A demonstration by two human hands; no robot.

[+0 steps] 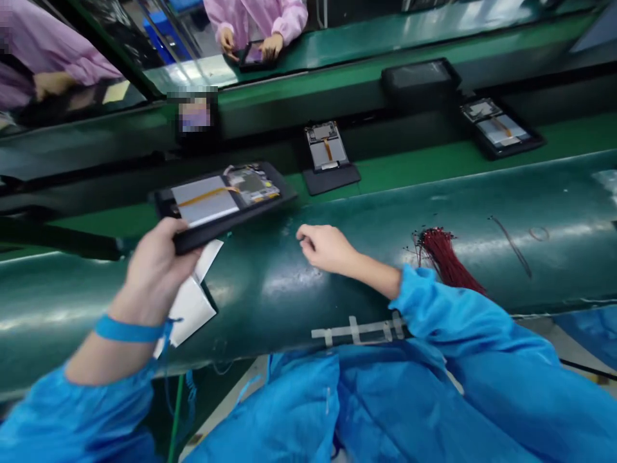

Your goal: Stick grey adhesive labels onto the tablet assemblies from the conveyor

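Observation:
My left hand [157, 267] grips an opened tablet [226, 199] by its near left corner and holds it tilted above the bench edge. Its black shell exposes a silver battery, an orange ribbon cable and a circuit board. My right hand [328, 247] is apart from the tablet, over the green bench mat [270, 289], with its fingers curled in and no object showing in them. White sheets [193, 312] lie partly behind my left hand. A bundle of dark red wires [448, 257] lies beside my right forearm.
Beyond the bench, a line carries another opened tablet [328, 148], one farther right [501, 128] and a black tray [421, 77]. A green post [106, 45] rises at left. Across the line, people in pink sleeves [292, 19] work. Tape strips [357, 331] mark the near edge.

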